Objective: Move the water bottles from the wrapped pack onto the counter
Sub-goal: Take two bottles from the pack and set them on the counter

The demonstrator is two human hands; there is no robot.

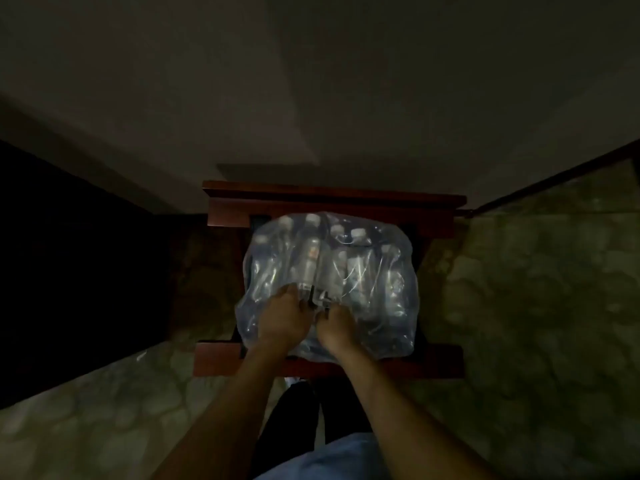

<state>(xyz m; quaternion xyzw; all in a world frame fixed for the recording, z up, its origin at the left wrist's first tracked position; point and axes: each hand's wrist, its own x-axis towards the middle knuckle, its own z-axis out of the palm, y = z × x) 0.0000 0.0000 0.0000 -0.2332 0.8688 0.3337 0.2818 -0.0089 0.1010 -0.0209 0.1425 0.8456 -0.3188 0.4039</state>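
I look down in dim light at one wrapped pack (329,282) of water bottles, sitting on a reddish wooden stand (332,199) that stands on the floor right in front of me. The clear plastic wrap (398,306) bulges around the bottles. I can pick out about five white caps (313,218) along the far edge, but the film, glare and darkness blur the rest, so I cannot tell the full bottle count.

Both of my hands are on the near top of the pack, close together and almost touching. My left hand (282,318) has its fingers curled down onto the plastic beside a bottle. My right hand (334,323) is bunched in a loose fist, fingers pinching into the wrap. I cannot tell whether either one has hold of the film or a bottle beneath it.

Marbled stone surfaces run along both sides of the stand, one on my left (86,410) and one on my right (536,289); both carry no bottles.
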